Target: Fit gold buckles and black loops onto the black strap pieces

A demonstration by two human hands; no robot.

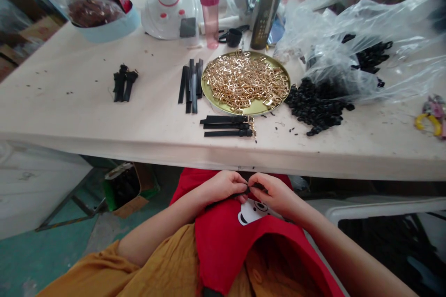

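Observation:
Over the lap, my left hand [225, 186] and my right hand [273, 192] meet fingertip to fingertip. My left fingers are pinched on a narrow black strap [220, 201], which trails back beneath that hand. The fingers of my right hand are closed at the strap's end; a small dark piece shows there, too hidden to name. On the table just beyond lie three black straps [225, 126] with gold buckles at their right ends. Behind them stands a round tray [256, 107] heaped with gold buckles [244, 79]. Several plain black straps [190, 86] lie left of the tray.
Black loops [317, 106] are piled right of the tray, partly under clear plastic bags [348, 23]. Pliers [432, 118] lie far right. A bundle of black straps [124, 84] lies left. A fan [167, 14], pink bottle [210, 21] and dark bottle [266, 11] stand behind.

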